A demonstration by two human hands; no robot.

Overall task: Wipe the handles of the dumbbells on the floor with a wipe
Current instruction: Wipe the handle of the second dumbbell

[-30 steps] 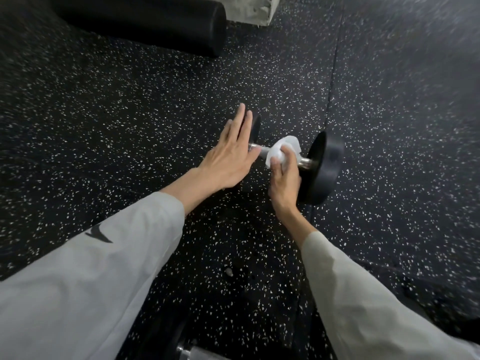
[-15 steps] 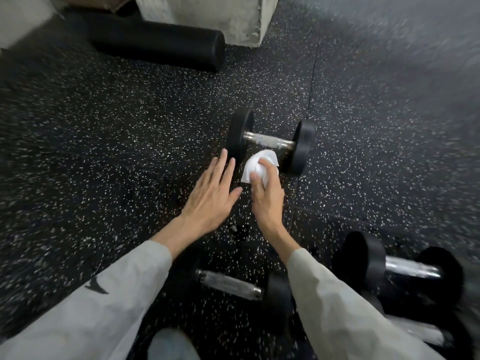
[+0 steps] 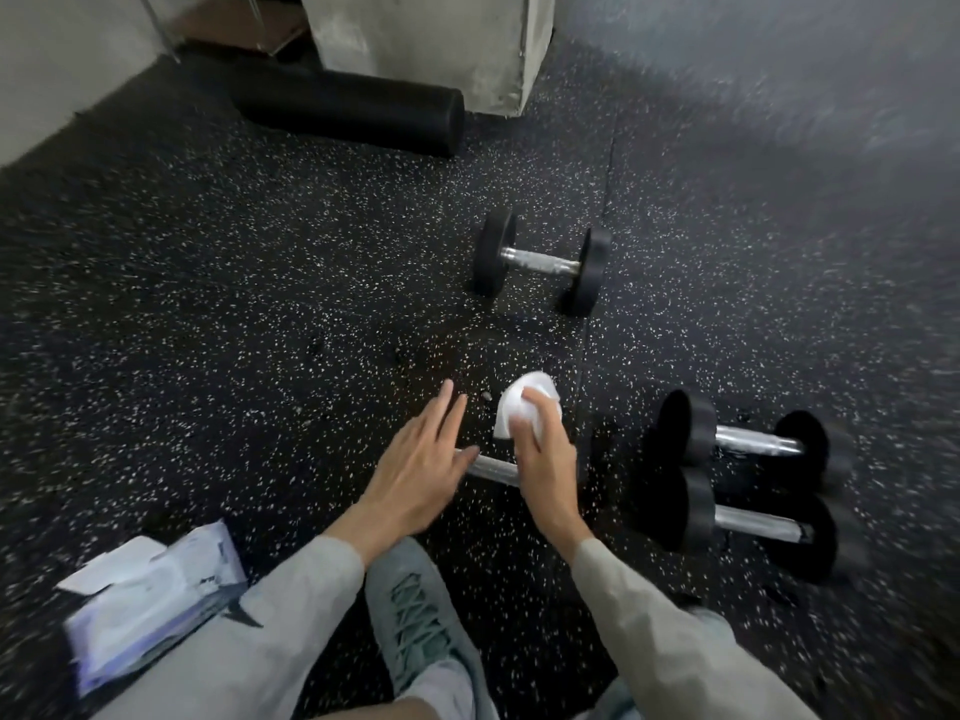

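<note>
A white wipe is bunched in my right hand, which hovers over the steel handle of the nearest dumbbell; that dumbbell's ends are hidden under my hands. My left hand is flat with straight fingers, just left of that handle. A black dumbbell lies alone farther ahead on the speckled floor. Two more dumbbells lie at the right: one behind, one nearer.
A pack of wipes lies on the floor at the lower left. My shoe is at the bottom centre. A black foam roller lies at the back beside a concrete block.
My hands left the far dumbbell and drew back toward me, the right still holding the wipe. The view pulled back, so the near dumbbells, the shoe and the wipe pack came into sight.
</note>
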